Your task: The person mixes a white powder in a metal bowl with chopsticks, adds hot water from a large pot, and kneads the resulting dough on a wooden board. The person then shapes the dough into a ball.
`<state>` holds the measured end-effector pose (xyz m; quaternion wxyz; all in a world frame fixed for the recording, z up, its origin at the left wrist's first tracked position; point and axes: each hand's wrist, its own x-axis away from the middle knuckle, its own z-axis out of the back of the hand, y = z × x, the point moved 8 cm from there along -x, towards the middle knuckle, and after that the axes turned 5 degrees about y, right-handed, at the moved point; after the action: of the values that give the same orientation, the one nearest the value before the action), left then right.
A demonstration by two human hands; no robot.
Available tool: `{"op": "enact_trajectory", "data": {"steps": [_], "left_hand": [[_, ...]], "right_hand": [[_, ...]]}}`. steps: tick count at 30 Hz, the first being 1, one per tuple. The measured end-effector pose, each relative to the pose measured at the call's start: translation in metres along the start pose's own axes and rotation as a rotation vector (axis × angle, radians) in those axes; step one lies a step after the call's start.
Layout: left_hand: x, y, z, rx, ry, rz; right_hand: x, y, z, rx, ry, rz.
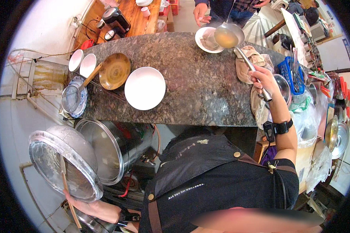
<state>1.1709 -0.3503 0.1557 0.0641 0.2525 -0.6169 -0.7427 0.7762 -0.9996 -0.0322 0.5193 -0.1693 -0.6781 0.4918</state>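
Note:
My right hand [264,80] grips the handle of a metal ladle [230,36], which holds a yellowish liquid. The ladle's bowl is above the right side of a white bowl [205,43] with pale contents, at the far edge of the stone counter. Low on the left, my left hand [83,204] holds the rim of a tilted metal basin [58,174] with whitish residue inside. A wooden stick [66,186] crosses that rim at the hand. Beside the basin stands a large steel pot [105,154]. A large white bowl [145,88] rests on the counter.
Left on the counter are a brown dish [114,71], a strainer [89,78], a blue-patterned dish [83,100] and small white bowls [88,65]. At right lie cloths [248,65] and a blue basket of utensils [290,75]. Another person's hand [201,14] is beyond the counter.

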Motion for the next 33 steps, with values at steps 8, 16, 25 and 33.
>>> {"op": "enact_trajectory", "data": {"steps": [8, 16, 25, 33], "left_hand": [[0.0, -0.004, 0.009, 0.001, 0.013, 0.011], [-0.001, -0.008, 0.02, -0.015, 0.048, 0.023], [-0.011, -0.025, 0.055, -0.03, 0.126, 0.071], [-0.003, -0.014, 0.066, -0.411, 0.113, -0.198]], "right_hand": [[-0.003, -0.007, 0.007, 0.123, 0.078, 0.08], [-0.004, -0.012, 0.004, 0.216, 0.117, 0.167], [0.001, -0.009, -0.023, 0.342, 0.114, 0.244], [0.076, -0.002, -0.137, 0.24, -0.109, 0.093]]}}
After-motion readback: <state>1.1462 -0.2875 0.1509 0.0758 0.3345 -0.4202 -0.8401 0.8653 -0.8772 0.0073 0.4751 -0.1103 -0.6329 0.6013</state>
